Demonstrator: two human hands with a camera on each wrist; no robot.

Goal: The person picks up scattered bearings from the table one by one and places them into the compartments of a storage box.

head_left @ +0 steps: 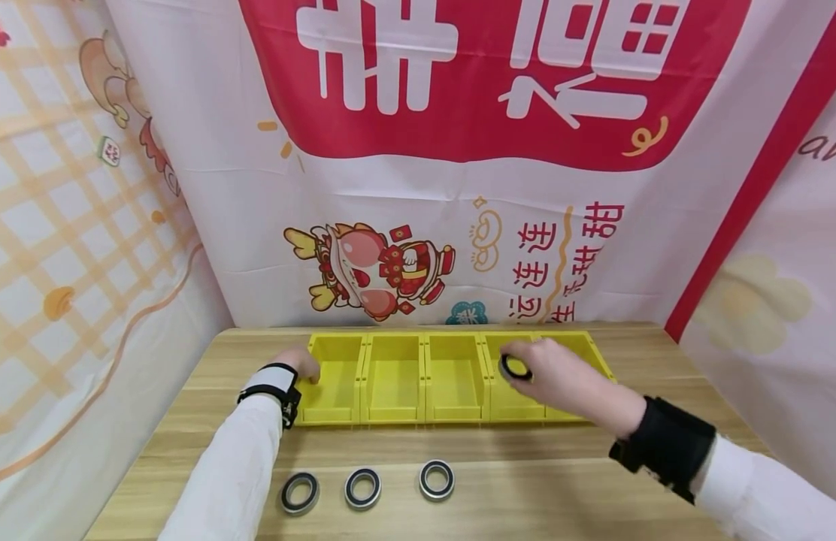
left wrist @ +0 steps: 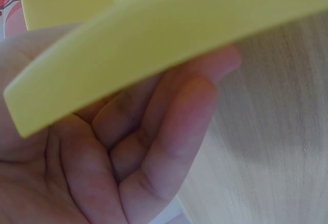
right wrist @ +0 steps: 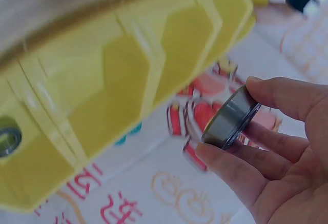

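Observation:
My right hand pinches a ball bearing between thumb and fingertips, above the fourth compartment from the left of a yellow bin row. The bearing's metal outer side faces the right wrist camera. At the bin row's left end, my left hand grips the side wall, its fingers curled beneath the wall's edge in the left wrist view. Three more bearings lie flat on the table in front of the bins: a left one, a middle one and a right one.
Another bearing lies inside a compartment at the left of the right wrist view. My right forearm covers part of the rightmost compartment in the head view. A printed cloth hangs behind the wooden table, with more cloth at both sides.

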